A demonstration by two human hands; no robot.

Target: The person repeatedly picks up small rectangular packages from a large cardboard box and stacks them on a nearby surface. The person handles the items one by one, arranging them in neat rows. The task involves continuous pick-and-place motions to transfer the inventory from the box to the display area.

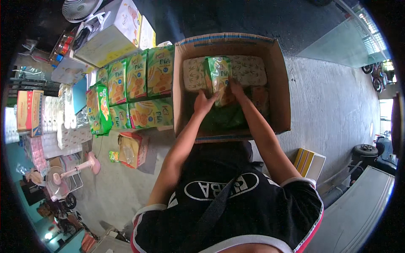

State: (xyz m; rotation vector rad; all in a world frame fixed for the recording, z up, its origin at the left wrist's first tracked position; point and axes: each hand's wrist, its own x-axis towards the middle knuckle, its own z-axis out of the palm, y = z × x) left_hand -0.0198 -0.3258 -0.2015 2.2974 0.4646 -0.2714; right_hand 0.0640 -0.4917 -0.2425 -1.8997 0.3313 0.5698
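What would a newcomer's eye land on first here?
First, the open cardboard box at upper centre, where both hands grip a green-and-yellow snack packet. Next, the matching packets lined up in rows just left of the box. Then the pink fan at lower left.

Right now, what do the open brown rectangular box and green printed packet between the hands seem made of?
Brown box: probably cardboard, matte, with dull, stiff-looking walls. Green packet: likely plastic film, glossy, with bright highlights; exact film unclear.
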